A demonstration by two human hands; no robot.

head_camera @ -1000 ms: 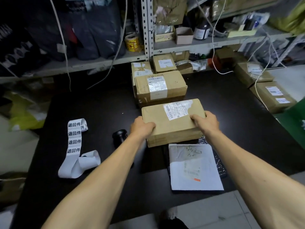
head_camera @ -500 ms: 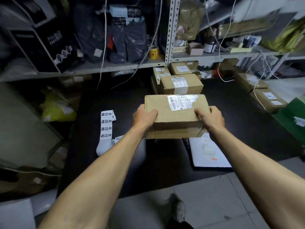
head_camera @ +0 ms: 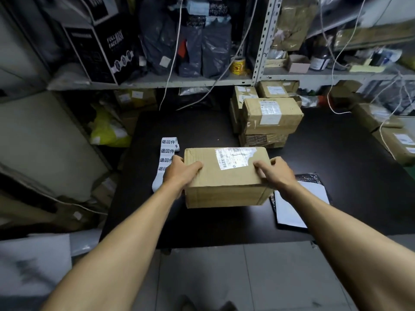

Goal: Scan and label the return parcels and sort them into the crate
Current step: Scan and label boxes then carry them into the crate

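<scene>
Both hands — left hand (head_camera: 182,173), right hand (head_camera: 275,173) — gripped the parcel (head_camera: 224,178) by its ends, prob. lifted; I'd keep it level w/ label up — crate not visible.

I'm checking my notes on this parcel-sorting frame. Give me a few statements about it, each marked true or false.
1. Both hands, left hand and right hand, grip the cardboard parcel. True.
2. The parcel has no shipping label. False: a white shipping label is on its top.
3. The label strip lies right of the parcel. False: it lies to the left.
4. More parcels are stacked behind it on the black table. True.
</scene>
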